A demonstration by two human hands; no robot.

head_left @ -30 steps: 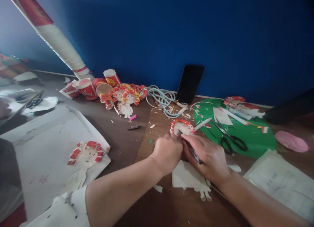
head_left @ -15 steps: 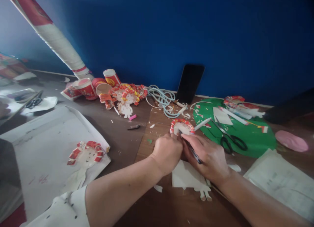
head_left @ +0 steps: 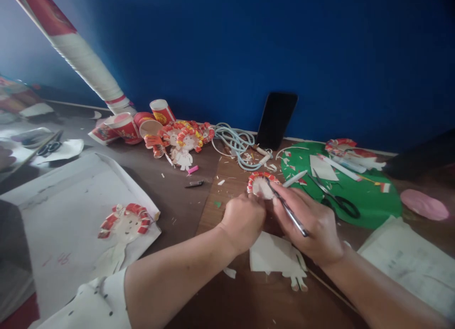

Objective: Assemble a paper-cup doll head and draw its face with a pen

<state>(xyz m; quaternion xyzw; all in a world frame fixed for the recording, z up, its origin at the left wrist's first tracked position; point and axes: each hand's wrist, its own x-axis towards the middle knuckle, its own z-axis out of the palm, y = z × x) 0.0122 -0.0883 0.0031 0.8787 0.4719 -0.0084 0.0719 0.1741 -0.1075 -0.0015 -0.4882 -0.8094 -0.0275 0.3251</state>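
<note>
A paper doll (head_left: 273, 255) cut from a cup lies on the brown board, its round white face with red curled strips (head_left: 261, 183) pointing away from me. My left hand (head_left: 243, 220) is closed over the doll's neck and presses it down. My right hand (head_left: 313, 222) grips a dark pen (head_left: 288, 211) whose tip rests on the right side of the face.
Black scissors (head_left: 337, 202) and a white marker (head_left: 294, 178) lie on a green paper disc (head_left: 359, 196) to the right. A phone (head_left: 276, 119) leans on the blue wall beside a coiled cable (head_left: 237, 144). Red cups (head_left: 124, 125), finished dolls (head_left: 183, 139) and another doll (head_left: 124, 222) lie left.
My right hand has shifted a little to the right and the pen tip has moved from the middle of the face toward its right side. The left hand stays put.
</note>
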